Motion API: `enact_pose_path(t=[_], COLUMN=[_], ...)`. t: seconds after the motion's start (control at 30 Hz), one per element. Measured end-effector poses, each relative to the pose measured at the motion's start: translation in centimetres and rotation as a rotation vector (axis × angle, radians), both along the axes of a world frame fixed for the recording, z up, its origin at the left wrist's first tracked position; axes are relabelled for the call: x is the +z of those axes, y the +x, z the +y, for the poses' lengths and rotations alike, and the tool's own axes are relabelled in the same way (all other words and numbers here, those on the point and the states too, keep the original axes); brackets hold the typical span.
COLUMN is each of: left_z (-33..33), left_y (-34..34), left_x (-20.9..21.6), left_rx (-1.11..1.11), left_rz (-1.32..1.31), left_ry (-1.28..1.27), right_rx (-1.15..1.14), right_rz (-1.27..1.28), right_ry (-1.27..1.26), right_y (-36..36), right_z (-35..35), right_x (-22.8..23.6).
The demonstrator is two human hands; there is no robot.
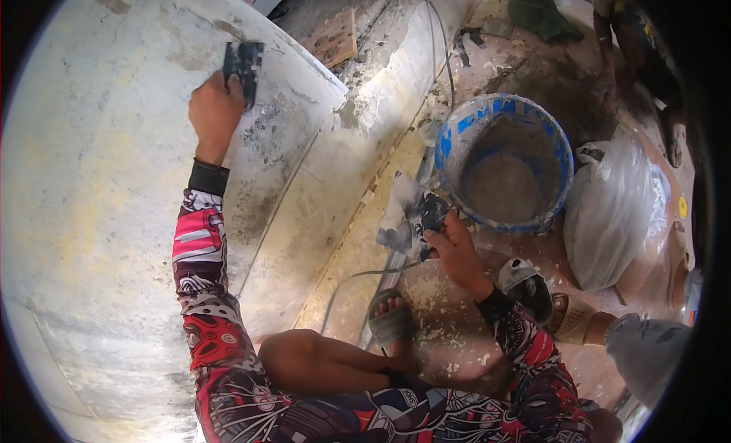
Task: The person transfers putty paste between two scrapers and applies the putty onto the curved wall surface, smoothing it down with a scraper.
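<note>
My left hand (213, 114) is closed on a black putty scraper (245, 66), which lies against the pale, stained wall (99, 191) at the upper left. In my right hand (459, 259) is a wide putty knife (401, 208), gripped by its dark, smeared handle part. Its pale blade points left, away from the wall's surface, with grey smears on it. Just beyond that hand stands a blue bucket (567, 165), its inside coated in grey and with greyish material at the bottom.
Right of the bucket sits a whitish plastic bag (609, 214). A green cloth bundle (542, 15) and a tan board (333, 38) lie farther off. A cable (362, 274) crosses near my sandalled foot (390, 317). Another person's limbs (620, 43) show at upper right.
</note>
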State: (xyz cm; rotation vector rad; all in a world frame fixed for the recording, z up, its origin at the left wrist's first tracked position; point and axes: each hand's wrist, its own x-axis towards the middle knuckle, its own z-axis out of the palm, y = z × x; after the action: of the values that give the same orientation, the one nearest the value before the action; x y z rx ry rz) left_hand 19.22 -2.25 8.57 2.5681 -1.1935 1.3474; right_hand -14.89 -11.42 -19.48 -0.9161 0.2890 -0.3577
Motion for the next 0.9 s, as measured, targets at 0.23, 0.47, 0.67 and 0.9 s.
enact_pose_path(t=[0.23,0.47,0.67,0.9], left_z=[2.8,6.6,3.6,3.5], left_y=[-6.9,-11.9,-15.2,-16.2], left_x=[-2.7,-15.6,-19.2,-19.5], left_rx=[-0.324,-0.481,-0.256,-0.357], left_rz=[0.846,2.327,2.517,2.461], left_ry=[-0.405,-0.661,-0.698,-0.7], right_rx=[0.013,0.129,0.028,0.017], right_rz=[0.067,-0.226,-0.256,-0.133], right_ry=[0.144,0.468,0.529,0.398], right_y=[0.1,0.8,1.0,0.1], right_z=[-0.4,-1.0,0.1,1.3], right_x=[0.2,0.8,1.7,-0.1])
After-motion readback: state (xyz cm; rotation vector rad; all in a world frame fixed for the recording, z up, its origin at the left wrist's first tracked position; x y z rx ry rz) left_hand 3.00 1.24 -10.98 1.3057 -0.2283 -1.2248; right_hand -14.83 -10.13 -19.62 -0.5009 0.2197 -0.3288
